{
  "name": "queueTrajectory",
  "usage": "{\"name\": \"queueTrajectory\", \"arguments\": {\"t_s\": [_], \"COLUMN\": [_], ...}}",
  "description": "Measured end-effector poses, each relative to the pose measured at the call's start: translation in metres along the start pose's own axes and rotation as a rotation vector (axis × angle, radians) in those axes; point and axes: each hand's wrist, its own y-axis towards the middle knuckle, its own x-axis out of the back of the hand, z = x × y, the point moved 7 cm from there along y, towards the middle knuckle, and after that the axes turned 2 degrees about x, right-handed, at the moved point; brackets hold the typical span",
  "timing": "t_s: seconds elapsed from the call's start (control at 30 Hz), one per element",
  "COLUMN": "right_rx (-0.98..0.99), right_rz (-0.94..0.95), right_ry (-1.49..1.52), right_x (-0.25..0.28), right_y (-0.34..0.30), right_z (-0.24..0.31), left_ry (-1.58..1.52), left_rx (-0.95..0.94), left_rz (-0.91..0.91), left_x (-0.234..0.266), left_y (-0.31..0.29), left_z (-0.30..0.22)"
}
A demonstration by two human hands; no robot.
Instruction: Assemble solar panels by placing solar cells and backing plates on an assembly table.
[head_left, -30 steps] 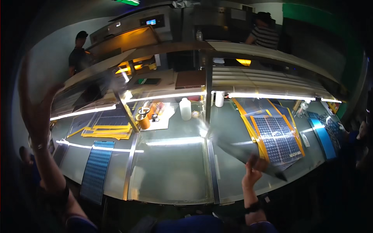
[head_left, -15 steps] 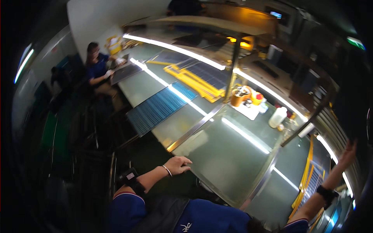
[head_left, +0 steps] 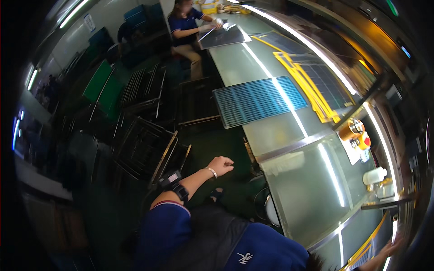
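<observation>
My left hand (head_left: 221, 166) hangs over the dark floor, left of the bench's near edge. Its fingers are loosely bent and a little apart, with nothing seen in them; a bracelet rings the wrist. The grey-green bench (head_left: 312, 180) is the surface nearest to it. At the lower right rim, my right hand (head_left: 392, 247) is dim and smeared, so its fingers cannot be made out. Beside that arm lie yellow-edged frames (head_left: 371, 239). A blue slotted panel (head_left: 260, 100) lies farther up the bench, apart from both hands.
A seated co-worker (head_left: 184, 27) in gloves handles a dark flat panel (head_left: 226, 37) at the far end. Yellow strips (head_left: 307, 88), orange tubs (head_left: 351, 130) and a white bottle (head_left: 375, 176) line the bench's right side. Metal racks (head_left: 147, 147) and a white-topped stool (head_left: 272, 210) stand on the floor.
The view has swung left, so the bench has shifted right and more floor and racks show. My right arm has dropped from its raised position to the lower right rim.
</observation>
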Motion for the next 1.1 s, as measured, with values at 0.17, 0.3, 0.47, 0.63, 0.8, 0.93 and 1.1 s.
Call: {"name": "queueTrajectory", "arguments": {"t_s": [0.17,0.3,0.47,0.63,0.8,0.93,1.1], "right_rx": [-0.523,-0.361,-0.387,-0.615,-1.397,-1.621,-1.685], "right_rz": [0.889,0.821,0.732,0.84,0.968,0.623,0.481], "right_ry": [-0.043,-0.739,-0.446,-0.11,-0.136,-0.116,-0.016], "right_x": [-0.087,-0.094,-0.093,-0.044,0.065,0.134,0.148], "right_y": [-0.301,-0.435,-0.448,-0.517,-0.617,-0.669,-0.712], "right_z": [-0.055,0.033,0.189,0.273,0.29,0.286,0.231], "left_ry": [-0.049,0.129,0.346,0.778,1.01,1.079,1.129], "left_rx": [-0.073,-0.38,-0.717,-0.519,-0.41,-0.437,-0.329], "left_rz": [-0.095,-0.349,-0.297,-0.128,-0.237,-0.257,-0.213], "left_x": [0.042,0.088,0.092,0.045,0.004,-0.022,-0.054], "left_y": [0.045,0.083,0.167,0.244,0.245,0.234,0.23], "left_z": [-0.005,-0.018,-0.061,-0.083,-0.063,-0.053,-0.096]}}
